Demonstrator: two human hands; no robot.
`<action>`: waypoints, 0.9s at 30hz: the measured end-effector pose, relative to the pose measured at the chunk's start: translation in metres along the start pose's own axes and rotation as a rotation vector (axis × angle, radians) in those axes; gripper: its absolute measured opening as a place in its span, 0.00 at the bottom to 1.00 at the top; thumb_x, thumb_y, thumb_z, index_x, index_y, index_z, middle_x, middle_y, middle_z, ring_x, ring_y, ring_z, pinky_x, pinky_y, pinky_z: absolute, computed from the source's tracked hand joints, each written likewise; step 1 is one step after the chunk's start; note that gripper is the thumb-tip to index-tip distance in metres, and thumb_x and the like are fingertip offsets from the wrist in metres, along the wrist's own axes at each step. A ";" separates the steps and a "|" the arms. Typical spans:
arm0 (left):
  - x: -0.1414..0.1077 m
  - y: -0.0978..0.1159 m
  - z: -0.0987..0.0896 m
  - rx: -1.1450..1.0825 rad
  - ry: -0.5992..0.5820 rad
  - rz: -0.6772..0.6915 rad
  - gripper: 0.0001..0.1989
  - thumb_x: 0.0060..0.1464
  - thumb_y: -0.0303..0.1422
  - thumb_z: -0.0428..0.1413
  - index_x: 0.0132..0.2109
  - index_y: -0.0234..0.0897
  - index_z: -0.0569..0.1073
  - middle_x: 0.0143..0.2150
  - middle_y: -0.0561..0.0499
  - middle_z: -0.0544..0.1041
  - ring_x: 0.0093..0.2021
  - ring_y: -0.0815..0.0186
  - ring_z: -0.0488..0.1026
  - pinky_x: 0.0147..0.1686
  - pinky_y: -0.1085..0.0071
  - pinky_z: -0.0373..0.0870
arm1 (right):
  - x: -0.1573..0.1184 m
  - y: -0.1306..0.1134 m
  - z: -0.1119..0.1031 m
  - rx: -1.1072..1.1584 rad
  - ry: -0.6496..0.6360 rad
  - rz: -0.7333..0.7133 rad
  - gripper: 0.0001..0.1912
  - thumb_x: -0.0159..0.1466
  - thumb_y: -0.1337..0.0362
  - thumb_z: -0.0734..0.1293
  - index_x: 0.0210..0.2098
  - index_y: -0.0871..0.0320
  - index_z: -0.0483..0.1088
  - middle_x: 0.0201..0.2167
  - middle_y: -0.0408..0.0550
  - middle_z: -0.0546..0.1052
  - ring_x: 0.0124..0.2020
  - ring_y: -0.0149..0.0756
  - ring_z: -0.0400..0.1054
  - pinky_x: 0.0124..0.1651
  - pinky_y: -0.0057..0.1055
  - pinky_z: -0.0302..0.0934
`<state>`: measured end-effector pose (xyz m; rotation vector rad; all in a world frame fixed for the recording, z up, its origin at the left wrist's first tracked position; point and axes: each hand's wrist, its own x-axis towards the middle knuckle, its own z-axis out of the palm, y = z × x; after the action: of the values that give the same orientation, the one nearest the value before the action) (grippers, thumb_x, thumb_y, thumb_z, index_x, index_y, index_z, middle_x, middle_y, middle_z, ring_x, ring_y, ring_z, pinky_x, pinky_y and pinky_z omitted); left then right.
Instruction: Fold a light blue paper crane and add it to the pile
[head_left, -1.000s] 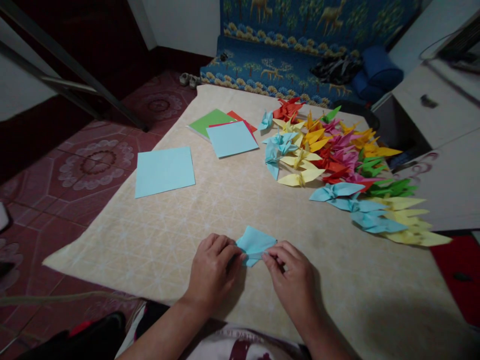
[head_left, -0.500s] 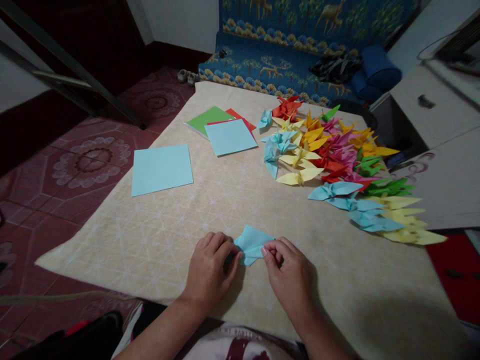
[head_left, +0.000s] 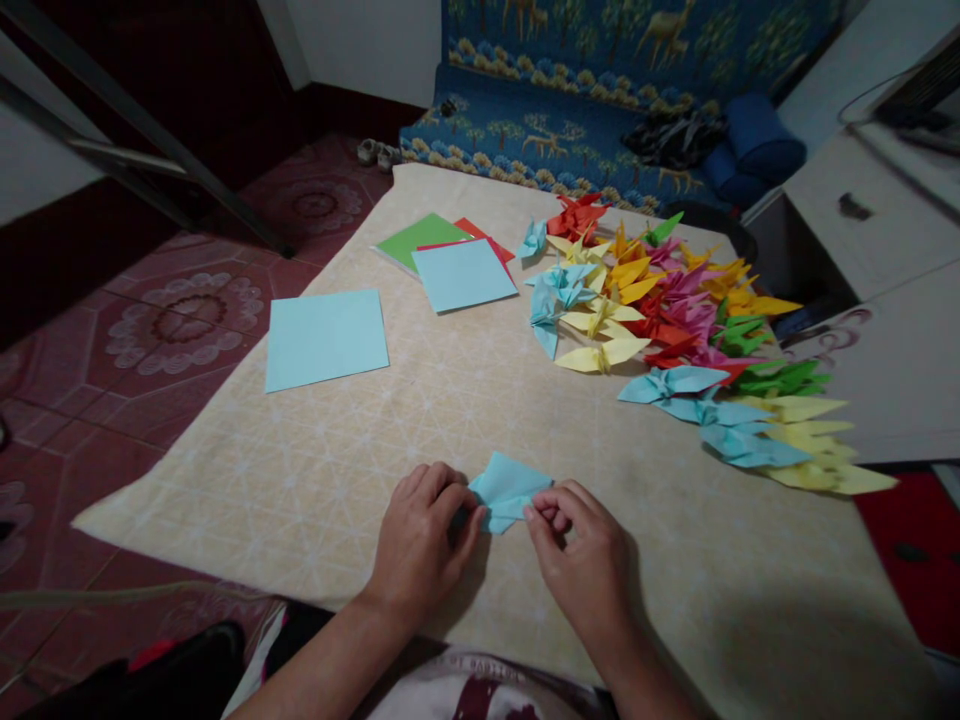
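A small folded piece of light-blue paper [head_left: 510,485] is held between my two hands, low over the near part of the table. My left hand [head_left: 424,525] pinches its left edge, fingers curled. At the right corner, my right hand [head_left: 577,525] grips the paper between thumb and curled fingers. The paper has several creased layers, with a flap pointing up and away from me. My fingers hide both of its side corners.
A light-blue square sheet [head_left: 328,340] lies at the left of the cloth-covered table [head_left: 300,460]. Behind it, another blue sheet [head_left: 465,275] overlaps red and green paper [head_left: 424,240]. Several folded paper cranes [head_left: 675,300] crowd the right side. A patterned blue bench [head_left: 540,125] stands beyond.
Both hands keep their hold on the folded paper, with only a slight shift of the right fingers. The whole view has moved a few pixels.
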<state>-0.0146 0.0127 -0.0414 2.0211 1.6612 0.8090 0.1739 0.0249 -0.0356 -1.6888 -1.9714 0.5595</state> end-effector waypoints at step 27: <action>0.000 0.000 -0.001 0.000 -0.018 -0.005 0.06 0.57 0.31 0.53 0.34 0.36 0.73 0.35 0.46 0.71 0.38 0.59 0.66 0.38 0.60 0.64 | 0.008 0.003 -0.005 0.185 0.152 0.074 0.08 0.62 0.66 0.65 0.38 0.58 0.76 0.31 0.47 0.74 0.28 0.31 0.68 0.29 0.25 0.64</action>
<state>-0.0154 0.0122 -0.0408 2.0181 1.6551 0.7865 0.1788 0.0332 -0.0328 -1.6435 -1.7032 0.6015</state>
